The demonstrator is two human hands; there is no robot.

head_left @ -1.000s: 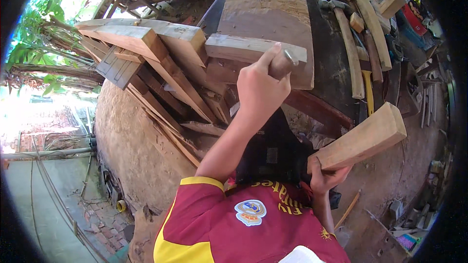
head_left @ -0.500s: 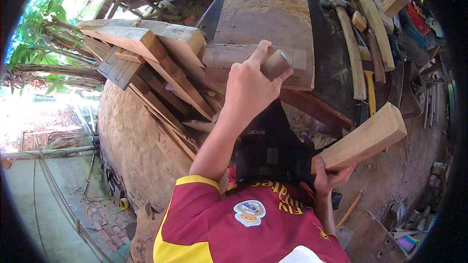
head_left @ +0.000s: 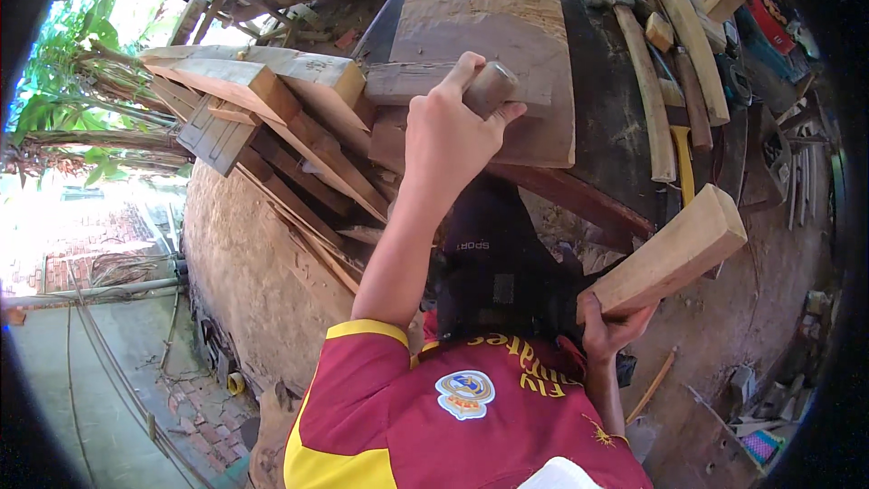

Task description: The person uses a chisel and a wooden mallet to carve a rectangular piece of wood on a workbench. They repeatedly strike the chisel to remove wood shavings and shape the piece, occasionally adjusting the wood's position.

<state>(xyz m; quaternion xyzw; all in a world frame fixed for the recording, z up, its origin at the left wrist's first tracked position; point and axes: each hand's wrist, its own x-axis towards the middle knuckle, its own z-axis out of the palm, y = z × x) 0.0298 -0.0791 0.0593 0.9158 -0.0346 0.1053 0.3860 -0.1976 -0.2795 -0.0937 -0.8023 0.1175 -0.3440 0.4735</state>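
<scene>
My left hand is closed around a short, greyish-brown cylindrical handle with a metal end, held over a narrow wooden bar. That bar lies across a thick, rough wooden board on the dark bench top; how the handle's lower end meets the bar is hidden. My right hand grips a long tapered pale wooden block near its lower end, angled up to the right, below the bench's front edge.
Several stacked timbers fill the left side. Hammers, a yellow-handled tool and wood pieces lie on the bench's right. Below are an earthen floor and my black-clad legs; plants stand far left.
My left hand has moved leftward and slightly up with the handle, and the bar under it has shifted left. The right hand and its block are nearly still.
</scene>
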